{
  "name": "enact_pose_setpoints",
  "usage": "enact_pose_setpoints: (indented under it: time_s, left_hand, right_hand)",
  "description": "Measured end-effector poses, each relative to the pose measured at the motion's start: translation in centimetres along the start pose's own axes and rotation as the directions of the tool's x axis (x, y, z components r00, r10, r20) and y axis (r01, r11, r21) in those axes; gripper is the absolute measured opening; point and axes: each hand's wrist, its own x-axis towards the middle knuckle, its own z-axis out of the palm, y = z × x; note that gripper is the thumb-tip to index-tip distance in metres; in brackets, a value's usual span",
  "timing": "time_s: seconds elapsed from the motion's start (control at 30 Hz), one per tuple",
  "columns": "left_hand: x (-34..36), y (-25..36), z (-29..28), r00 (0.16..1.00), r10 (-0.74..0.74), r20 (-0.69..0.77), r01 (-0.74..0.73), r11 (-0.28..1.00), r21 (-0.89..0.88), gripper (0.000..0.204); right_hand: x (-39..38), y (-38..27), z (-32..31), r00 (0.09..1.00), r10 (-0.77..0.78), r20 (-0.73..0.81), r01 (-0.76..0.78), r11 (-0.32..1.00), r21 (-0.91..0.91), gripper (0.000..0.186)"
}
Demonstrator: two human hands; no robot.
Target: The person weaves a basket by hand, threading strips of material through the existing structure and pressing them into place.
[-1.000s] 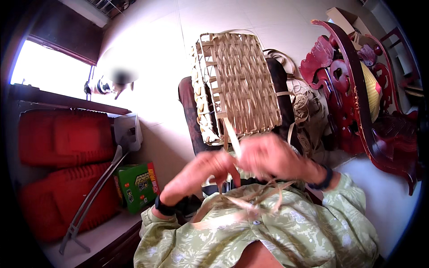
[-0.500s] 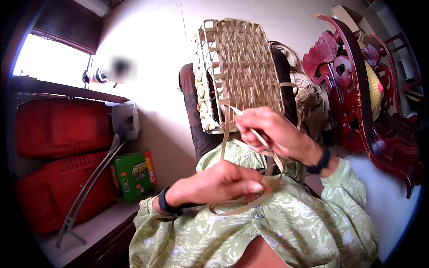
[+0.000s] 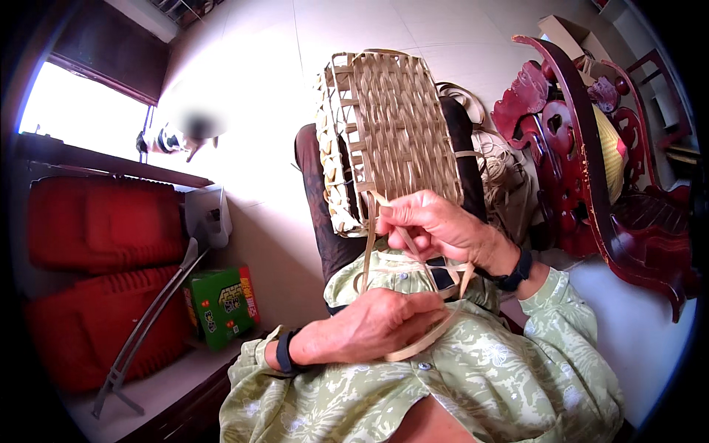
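Observation:
A woven tan basket (image 3: 402, 122) rests across my lap, its weave facing up and an open lattice showing along its left side. From its near left corner hangs a flat tan weaving strip (image 3: 371, 236), which loops between my hands. Close to that corner, my right hand (image 3: 437, 227) pinches the strip between thumb and forefinger, the other fingers curled. Nearer my body, my left hand (image 3: 380, 321) is closed around the strip's lower length, its fingertips partly hidden. A curve of strip shows below the left hand and lies against my green patterned shirt (image 3: 502, 362).
Coils of loose tan strip (image 3: 504, 166) lie right of the basket. A carved dark-red wooden chair (image 3: 591, 148) stands at the right. On the left are red plastic cases (image 3: 111, 229), a green box (image 3: 221, 306) and a grey metal frame (image 3: 151, 325).
The basket sits slightly lower in view. My right hand has shifted slightly down along with the basket corner, and my left hand has moved a little right and down. Both still hold the strip.

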Motion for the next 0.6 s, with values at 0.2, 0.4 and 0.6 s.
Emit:
enact_pose_setpoints:
  time_s: [0.2, 0.4, 0.6]
  left_hand:
    - [1.5, -5.6, -3.6, 0.879, -0.428, -0.211, -0.084, 0.296, -0.951, 0.048]
    - [1.2, -2.2, -1.6, 0.855, -0.394, -0.336, 0.066, 0.726, -0.684, 0.021]
    - [-0.3, -0.6, -1.2, 0.965, -0.248, 0.078, 0.251, 0.809, -0.531, 0.028]
  right_hand:
    - [-8.6, -0.9, 4.0, 0.544, 0.106, 0.832, 0.513, 0.743, -0.43, 0.018]
    - [-3.3, 0.3, -3.8, 0.997, 0.0, 0.073, 0.041, 0.828, -0.559, 0.06]
    - [-1.3, 0.9, -0.3, 0.973, -0.232, 0.002, 0.232, 0.971, -0.055, 0.027]
